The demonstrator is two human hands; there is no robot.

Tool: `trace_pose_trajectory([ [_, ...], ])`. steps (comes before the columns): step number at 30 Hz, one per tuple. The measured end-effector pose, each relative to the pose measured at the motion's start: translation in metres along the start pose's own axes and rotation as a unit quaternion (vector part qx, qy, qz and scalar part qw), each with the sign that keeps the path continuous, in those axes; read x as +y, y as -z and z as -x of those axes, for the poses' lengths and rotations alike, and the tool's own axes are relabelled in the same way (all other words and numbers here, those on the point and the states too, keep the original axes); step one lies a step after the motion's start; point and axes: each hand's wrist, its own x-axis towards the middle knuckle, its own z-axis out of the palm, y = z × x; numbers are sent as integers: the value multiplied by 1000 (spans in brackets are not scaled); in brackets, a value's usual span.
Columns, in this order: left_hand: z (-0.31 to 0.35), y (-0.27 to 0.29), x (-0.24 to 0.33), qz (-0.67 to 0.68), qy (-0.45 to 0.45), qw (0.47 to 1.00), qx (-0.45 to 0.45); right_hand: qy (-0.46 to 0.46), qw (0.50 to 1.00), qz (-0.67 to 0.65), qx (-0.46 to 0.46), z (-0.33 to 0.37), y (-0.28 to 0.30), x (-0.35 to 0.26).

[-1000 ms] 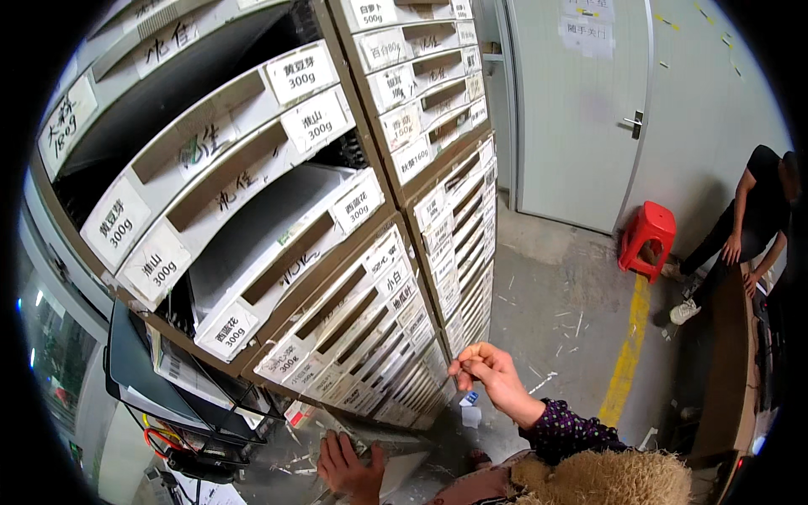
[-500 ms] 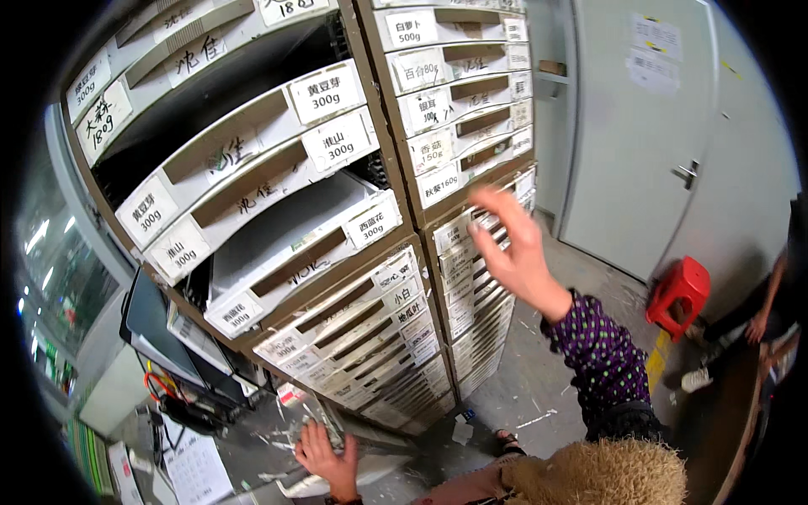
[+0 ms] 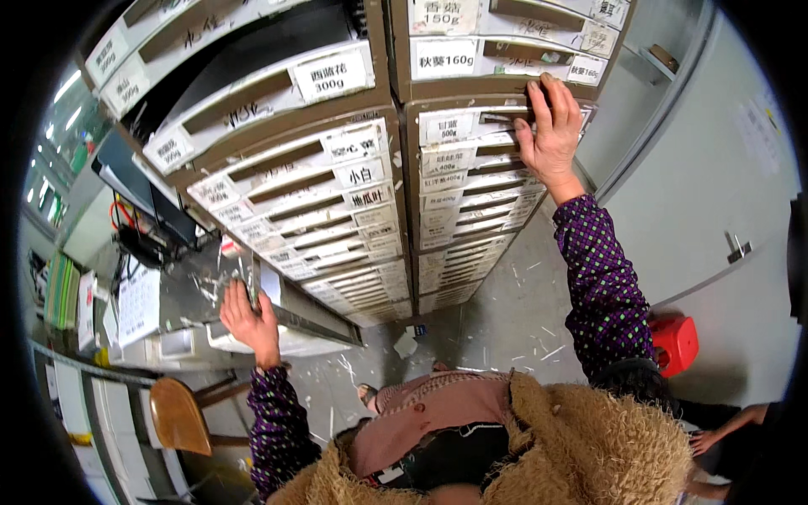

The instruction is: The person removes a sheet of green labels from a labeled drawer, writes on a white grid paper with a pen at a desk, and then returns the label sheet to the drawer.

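Note:
My right hand (image 3: 551, 139) is raised to the right-hand drawer cabinet (image 3: 459, 91). Its fingers are stretched up over the brown bar above a white labelled drawer (image 3: 492, 124), the thumb apart, with nothing seen in it. Low on the left, my left hand (image 3: 251, 324) lies spread on the dark desk (image 3: 189, 295), beside small pale scraps (image 3: 206, 282); what is under its fingers is hard to make out. In the left-hand cabinet, an upper drawer (image 3: 261, 105) sticks out, with a dark gap above it.
Papers (image 3: 139, 307) and a black folder (image 3: 156, 185) are on the desk. Below stands a brown wooden chair (image 3: 178, 417). A red stool (image 3: 675, 345) is by the grey door (image 3: 715, 210). Another person's hand (image 3: 715, 436) shows at the lower right. Scraps litter the floor (image 3: 505, 328).
The view has tilted down, so the cabinets sit higher in it. My right hand, blurred in the air before, has come to the cabinet front. My left hand stays on the desk.

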Motion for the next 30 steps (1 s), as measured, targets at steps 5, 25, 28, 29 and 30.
trace_pose_trajectory([
  [5,7,5,1,-30,5,1000,-8,-25,1000,-8,-5,17,-2,-4],
  [25,16,10,-2,-78,7,996,-47,-33,997,-72,-18,20,23,-32],
  [28,18,13,2,-68,28,996,-41,-190,947,-253,-63,81,43,-82],
  [29,19,11,6,-68,32,996,-40,-344,863,-322,-179,127,40,-103],
  [30,19,11,9,-68,34,996,-38,-523,717,-339,-313,152,36,-116],
])
